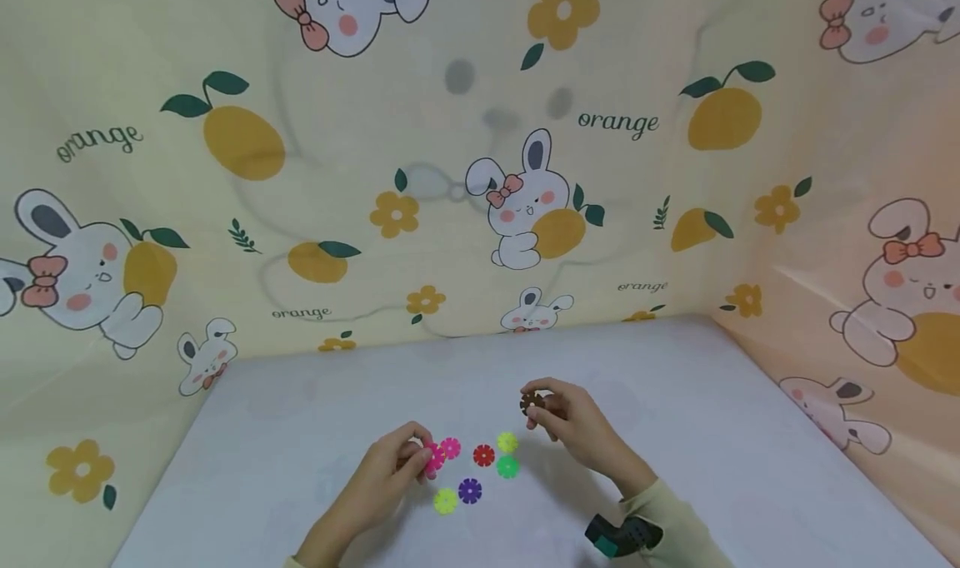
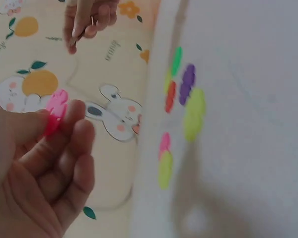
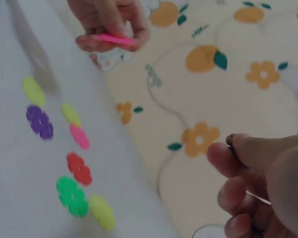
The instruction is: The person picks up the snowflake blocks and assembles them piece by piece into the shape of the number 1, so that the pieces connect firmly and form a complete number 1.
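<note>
The left hand (image 1: pixel 386 468) pinches a pink disc (image 1: pixel 437 459) between thumb and fingers, its other fingers bent loosely below the grip. The right hand (image 1: pixel 576 422) pinches a brown disc (image 1: pixel 531 402) between thumb and forefinger, the remaining fingers curled beneath. Both held discs are clear of the white table (image 1: pixel 300 435).

Just right of the left fingertips, a second pink disc (image 1: pixel 450 447) lies on the table beside a yellow disc (image 2: pixel 165 169), which the left fingers' disc mostly covers in the head view. Nearer the person than those fingertips lie another yellow disc (image 1: pixel 446 501) and, to its right, a purple disc (image 1: pixel 470 491); whether these two touch I cannot tell. Between the two hands' fingers sits a red disc (image 1: pixel 483 455). Left of the right fingertips and nearer the person are a third yellow disc (image 1: pixel 507 442) and a green disc (image 1: pixel 507 467), just beside each other. Beyond the fingers hangs a rabbit-and-orange printed cloth (image 1: pixel 360 135).
</note>
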### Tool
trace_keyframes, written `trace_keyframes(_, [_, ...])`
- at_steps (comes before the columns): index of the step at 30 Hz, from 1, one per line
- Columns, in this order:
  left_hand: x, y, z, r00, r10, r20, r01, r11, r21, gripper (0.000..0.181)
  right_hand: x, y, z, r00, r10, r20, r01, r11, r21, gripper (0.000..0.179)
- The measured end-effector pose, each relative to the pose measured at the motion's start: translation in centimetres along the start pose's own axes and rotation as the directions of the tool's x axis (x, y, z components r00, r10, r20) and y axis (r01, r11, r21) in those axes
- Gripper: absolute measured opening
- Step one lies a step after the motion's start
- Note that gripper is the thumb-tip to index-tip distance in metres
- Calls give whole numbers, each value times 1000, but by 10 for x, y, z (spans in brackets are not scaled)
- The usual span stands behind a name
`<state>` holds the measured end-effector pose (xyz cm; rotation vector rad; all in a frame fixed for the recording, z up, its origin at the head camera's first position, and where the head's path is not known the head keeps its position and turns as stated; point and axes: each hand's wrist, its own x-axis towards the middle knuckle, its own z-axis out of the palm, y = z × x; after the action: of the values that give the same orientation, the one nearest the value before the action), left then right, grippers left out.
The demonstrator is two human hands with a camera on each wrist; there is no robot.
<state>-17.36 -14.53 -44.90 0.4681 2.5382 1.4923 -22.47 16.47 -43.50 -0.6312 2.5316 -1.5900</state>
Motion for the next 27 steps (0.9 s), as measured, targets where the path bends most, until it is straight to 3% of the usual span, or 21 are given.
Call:
trace_keyframes(10, [-8, 29, 2, 998, 32, -59, -33, 999, -14, 18, -7, -26, 19, 994, -92, -63, 100, 986, 134, 25])
trace_keyframes(16, [-10, 33, 4, 997, 40, -67, -41, 999, -9, 18, -11, -31, 31, 988, -139, -71, 148, 978, 148, 23])
trace_keyframes(27, [-12, 35, 7, 995, 56, -88, -56, 998, 9, 18, -20, -38, 48, 986, -163, -32, 166, 979, 118, 26])
